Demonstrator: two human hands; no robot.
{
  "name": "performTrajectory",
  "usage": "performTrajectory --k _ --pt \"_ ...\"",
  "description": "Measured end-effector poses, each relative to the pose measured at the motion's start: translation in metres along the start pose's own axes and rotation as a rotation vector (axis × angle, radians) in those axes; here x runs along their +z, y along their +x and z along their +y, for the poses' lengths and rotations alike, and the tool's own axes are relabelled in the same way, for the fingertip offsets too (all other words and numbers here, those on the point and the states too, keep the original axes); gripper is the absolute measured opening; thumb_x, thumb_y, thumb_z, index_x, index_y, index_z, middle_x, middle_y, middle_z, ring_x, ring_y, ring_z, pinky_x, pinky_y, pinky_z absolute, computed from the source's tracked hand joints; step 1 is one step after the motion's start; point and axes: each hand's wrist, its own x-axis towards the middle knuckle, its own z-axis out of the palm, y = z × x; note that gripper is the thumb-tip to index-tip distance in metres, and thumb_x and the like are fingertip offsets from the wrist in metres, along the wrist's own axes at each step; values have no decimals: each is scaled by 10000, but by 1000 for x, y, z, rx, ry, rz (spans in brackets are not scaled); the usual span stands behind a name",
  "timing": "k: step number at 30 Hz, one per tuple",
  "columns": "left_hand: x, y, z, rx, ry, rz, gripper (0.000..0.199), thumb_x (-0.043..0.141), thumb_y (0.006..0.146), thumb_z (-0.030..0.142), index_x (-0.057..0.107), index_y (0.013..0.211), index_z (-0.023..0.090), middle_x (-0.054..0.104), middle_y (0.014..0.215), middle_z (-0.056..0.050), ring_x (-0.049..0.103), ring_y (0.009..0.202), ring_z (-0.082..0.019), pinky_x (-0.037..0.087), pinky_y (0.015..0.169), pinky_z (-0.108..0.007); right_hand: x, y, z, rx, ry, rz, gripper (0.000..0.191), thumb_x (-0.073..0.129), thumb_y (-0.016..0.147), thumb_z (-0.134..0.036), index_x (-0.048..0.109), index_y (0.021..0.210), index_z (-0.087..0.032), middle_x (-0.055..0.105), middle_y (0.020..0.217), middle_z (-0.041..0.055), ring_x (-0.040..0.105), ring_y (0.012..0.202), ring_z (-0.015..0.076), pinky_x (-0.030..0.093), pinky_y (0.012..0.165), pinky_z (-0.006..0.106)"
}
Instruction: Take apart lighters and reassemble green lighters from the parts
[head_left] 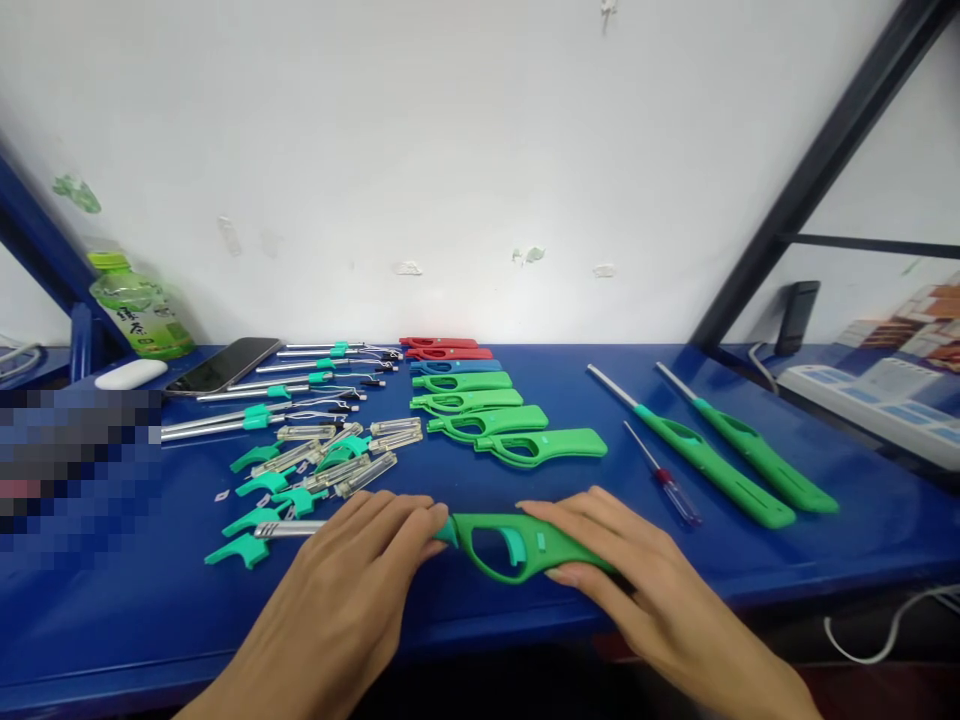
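Note:
A green long-nosed lighter [484, 572] lies sideways between my hands at the table's front edge. My left hand [352, 580] is closed around its metal tube near the teal collar, and the slotted tube end points left. My right hand [630, 560] grips the green handle, thumb below and fingers on top. A teal trigger [514, 546] shows inside the handle's loop. Left of my hands are loose teal triggers [244, 550] and clear fuel tanks [367, 474]. Behind them lie metal tubes [255, 385] with teal collars and wires.
Green handle shells [547, 445], with blue and red ones behind, line the middle of the blue table [525, 620]. To the right rest a screwdriver [671, 490] and two assembled lighters [720, 470]. A phone [225, 366], a white case [131, 375] and a bottle [142, 310] stand back left.

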Motion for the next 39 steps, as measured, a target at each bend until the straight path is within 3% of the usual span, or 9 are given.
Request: performTrajectory --k 7,15,18,21,23,29,33,39 --pt "-3 8 7 49 -58 127 287 527 1005 -32 646 1200 141 806 993 -45 753 849 -166 613 769 -292 2 0 -1 -57 -19 78 522 563 1109 -271 515 1599 -445 729 1335 8 694 1179 213 566 1086 356" --pt "5 0 10 129 31 155 382 547 944 -101 642 1267 77 825 1080 -129 795 976 -255 660 864 -397 1 -3 -2 3 -3 62 456 573 1113 -340 582 1558 -441 760 1317 -2 712 1242 198 584 1073 310" --pt "9 3 10 100 -30 165 366 543 945 -97 647 1231 108 829 1031 -95 794 901 -221 670 809 -348 2 -3 -2 5 -6 59 460 568 1112 -318 585 1554 -443 759 1325 0 712 1245 215 555 1144 392" --pt "11 5 8 58 -101 152 350 528 954 -87 643 1194 140 823 981 -47 777 810 -163 667 765 -278 5 -3 0 -22 -6 72 506 565 1111 -276 543 1586 -447 746 1350 4 722 1225 220 437 1263 507" --pt "9 6 7 52 -107 140 359 517 955 -87 641 1197 148 822 982 -34 778 811 -151 667 786 -268 6 -2 0 -37 1 83 523 564 1109 -258 531 1596 -446 741 1358 7 726 1204 218 413 1276 523" --pt "9 7 6 106 22 106 418 508 970 -65 629 1300 161 834 1117 -50 809 959 -222 673 845 -356 1 1 -1 16 73 105 444 610 1097 -305 621 1525 -422 774 1258 13 729 1110 213 573 1072 401" --pt "14 9 2 72 -33 84 245 514 1086 116 658 1274 179 825 1090 -49 796 938 -211 666 859 -354 -2 4 -3 95 113 164 349 689 1058 -353 724 1402 -397 765 1274 22 735 1140 224 588 1015 357" --pt "17 11 2 49 -88 -6 309 471 1120 172 617 1392 184 764 1103 -64 743 906 -196 642 779 -322 -7 7 0 116 254 219 237 772 1005 -373 782 1242 -377 763 1251 7 743 1146 203 580 990 295"
